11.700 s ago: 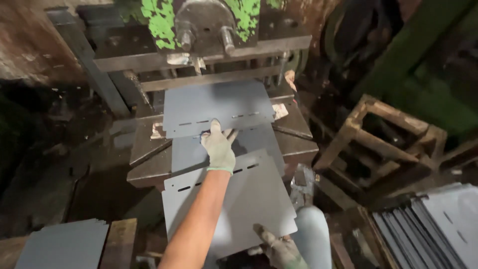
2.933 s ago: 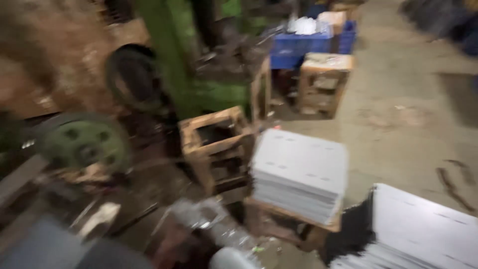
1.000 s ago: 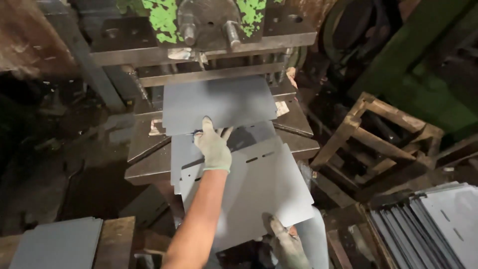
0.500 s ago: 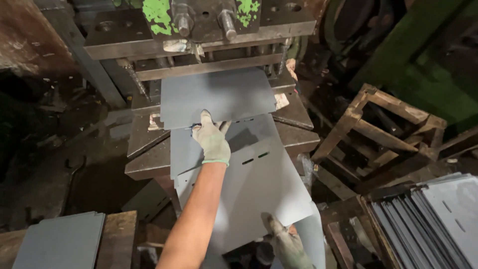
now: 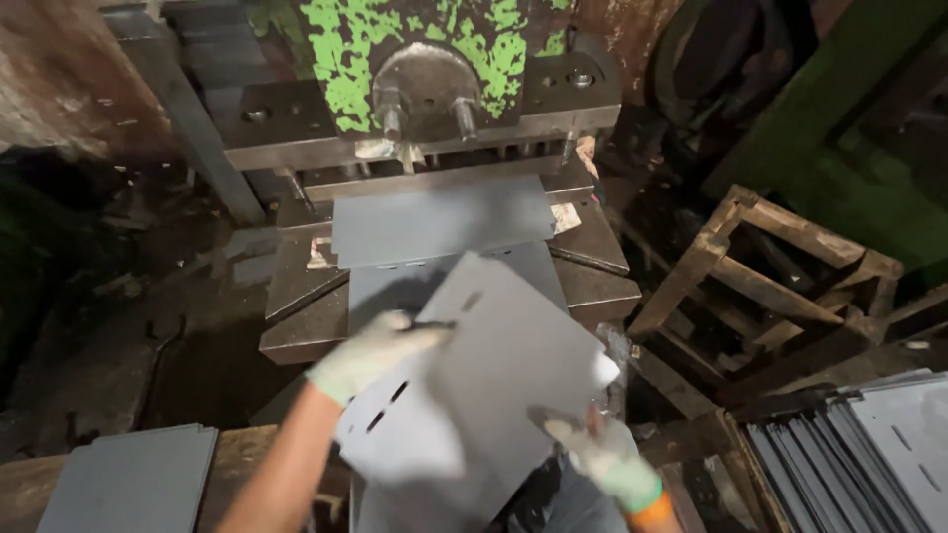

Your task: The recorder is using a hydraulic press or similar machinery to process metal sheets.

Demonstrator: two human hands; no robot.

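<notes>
Both gloved hands are on the same grey metal sheet [image 5: 484,385], which is up in the air and tilted, sitting just in front of the press bed [image 5: 306,296]. The left hand [image 5: 380,350] has its fingers closed over the sheet's left edge, up near the top corner, thumb on the face of the sheet. The right hand [image 5: 597,449] is gripping the lower right edge from underneath, so the sheet hangs between the two hands, corner pointing toward the machine. It's a bit motion-blurred, but you can make out a couple of small slots punched near the left side of the sheet, right below the left hand.

Behind the held sheet, another flat grey sheet [image 5: 439,222] lies on the press bed, under the green-painted press head [image 5: 425,69] with the flaking paint. Off to the right there's a rough wooden crate frame [image 5: 780,266], and in the bottom right corner a stack of finished grey sheets [image 5: 869,444] leaning on edge. Bottom left, a grey blank [image 5: 128,484] lies flat on a wooden bench, well apart from either hand.
</notes>
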